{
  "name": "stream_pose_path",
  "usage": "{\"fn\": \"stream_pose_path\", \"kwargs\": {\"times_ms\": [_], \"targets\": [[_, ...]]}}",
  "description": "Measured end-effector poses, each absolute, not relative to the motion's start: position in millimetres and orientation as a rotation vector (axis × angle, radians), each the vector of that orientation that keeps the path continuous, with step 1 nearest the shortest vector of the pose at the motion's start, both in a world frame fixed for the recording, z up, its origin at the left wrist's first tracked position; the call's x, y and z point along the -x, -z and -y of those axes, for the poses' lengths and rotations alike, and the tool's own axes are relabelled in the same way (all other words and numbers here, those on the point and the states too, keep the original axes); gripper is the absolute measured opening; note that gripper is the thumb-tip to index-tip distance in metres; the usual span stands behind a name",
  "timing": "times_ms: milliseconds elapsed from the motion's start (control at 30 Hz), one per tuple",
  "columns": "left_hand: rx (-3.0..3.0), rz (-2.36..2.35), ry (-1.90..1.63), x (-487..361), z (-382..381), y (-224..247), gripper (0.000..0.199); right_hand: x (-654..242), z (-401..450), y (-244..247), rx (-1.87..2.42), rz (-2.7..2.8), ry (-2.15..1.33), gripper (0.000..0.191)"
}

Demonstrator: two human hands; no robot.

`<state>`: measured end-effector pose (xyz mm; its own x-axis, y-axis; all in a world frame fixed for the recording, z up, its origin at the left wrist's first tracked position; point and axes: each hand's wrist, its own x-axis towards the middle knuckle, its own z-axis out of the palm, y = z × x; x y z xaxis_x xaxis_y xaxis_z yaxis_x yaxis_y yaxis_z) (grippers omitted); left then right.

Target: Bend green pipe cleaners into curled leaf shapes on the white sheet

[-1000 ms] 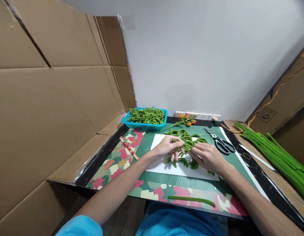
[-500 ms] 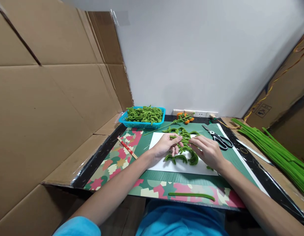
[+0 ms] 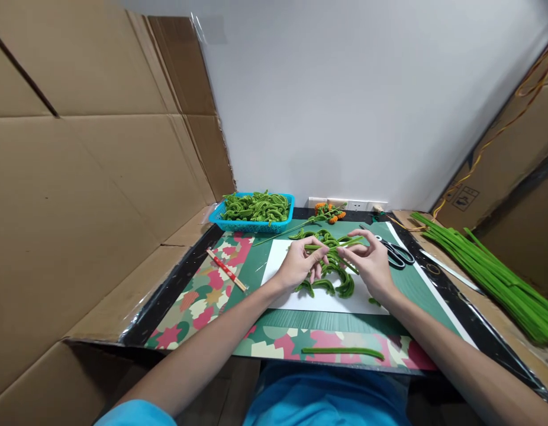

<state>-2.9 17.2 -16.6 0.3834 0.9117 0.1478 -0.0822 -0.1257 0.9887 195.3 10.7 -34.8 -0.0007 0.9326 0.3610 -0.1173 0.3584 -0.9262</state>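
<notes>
Above a white sheet of paper (image 3: 280, 302), my left hand (image 3: 299, 262) pinches green pipe cleaners (image 3: 348, 242) between thumb and fingers. My right hand (image 3: 372, 264) faces it, thumb and fingertips closed on the other side of the same fuzzy stems, whose ends fan out past its fingers. How many stems are held is hard to make out. Below and behind the hands, bent green pipe cleaner pieces (image 3: 345, 285) are heaped on the paper. One straight pipe cleaner (image 3: 342, 352) lies along the table's near edge.
A blue basket (image 3: 251, 226) of curled green pieces stands at the back left. Orange flowers on a green stem (image 3: 334, 213) lie near the wall sockets (image 3: 357, 206). Black-handled scissors (image 3: 398, 255) and a bundle of long pipe cleaners (image 3: 487, 278) are rightward; wrapped chopsticks (image 3: 226, 270) lie left.
My right hand has turned and its fingers have lifted, so the stem ends now show spread out beyond its fingertips. My left hand keeps its pinch. The view has shifted slightly.
</notes>
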Motion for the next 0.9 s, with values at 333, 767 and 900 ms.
{"fn": "stream_pose_path", "kwargs": {"times_ms": [333,767,900], "targets": [[-1.493,-0.815,-1.031,2.2,-15.0,16.9,0.046,-192.4,-0.7,30.8,0.932,1.565,-0.762,0.042],[-1.483,-0.86,-1.011,4.6,-17.4,14.0,0.042,-205.4,-9.4,37.0,0.985,2.085,-0.069,0.02],[-1.469,-0.863,-1.014,5.0,-17.4,12.2,0.044,-207.9,-12.0,38.2,0.945,2.073,0.043,0.019]]}}
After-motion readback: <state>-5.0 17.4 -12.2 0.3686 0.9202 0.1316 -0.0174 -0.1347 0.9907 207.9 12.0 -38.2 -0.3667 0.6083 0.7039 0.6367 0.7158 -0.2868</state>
